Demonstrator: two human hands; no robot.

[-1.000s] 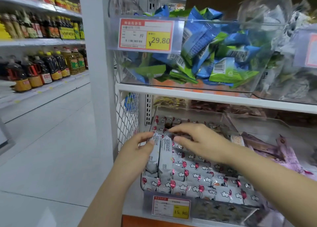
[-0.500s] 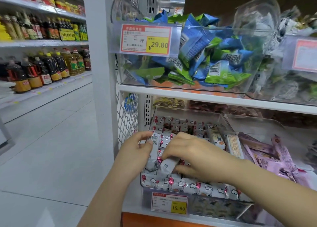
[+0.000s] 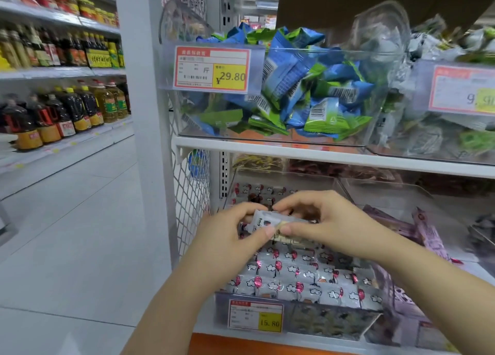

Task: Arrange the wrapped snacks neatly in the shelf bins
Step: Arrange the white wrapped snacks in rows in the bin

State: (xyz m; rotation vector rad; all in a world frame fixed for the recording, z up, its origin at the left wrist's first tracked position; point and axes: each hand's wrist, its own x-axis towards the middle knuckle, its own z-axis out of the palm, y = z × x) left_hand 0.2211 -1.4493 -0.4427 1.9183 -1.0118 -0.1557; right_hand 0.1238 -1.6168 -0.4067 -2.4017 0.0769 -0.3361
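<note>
Several rows of the wrapped snacks [image 3: 294,274] already lay flat and lined up in the front half of the lower bin [image 3: 334,321], so by my reading you were well into this bin but not finished. The packets at the back, past your hands, looked looser, though your hands hid most of them. You also had a small bundle [image 3: 276,223] of the same packets out of the rows and not yet placed. The purple packets [image 3: 428,234] in the neighbouring bin lay tilted and looked untouched, so that bin probably remained to be done.

Your left hand [image 3: 235,236] pinched the left end of the bundle, thumb in front and fingers curled over the top. Your right hand [image 3: 321,220] gripped the right end the same way. You held the bundle crosswise over the middle of the lower bin, above the rows.

Half a second before, your left hand had held packets upright against the bin's left side while your right hand pressed down among the rows. Since then both hands had come together, and the packets had turned from standing to lying across
</note>
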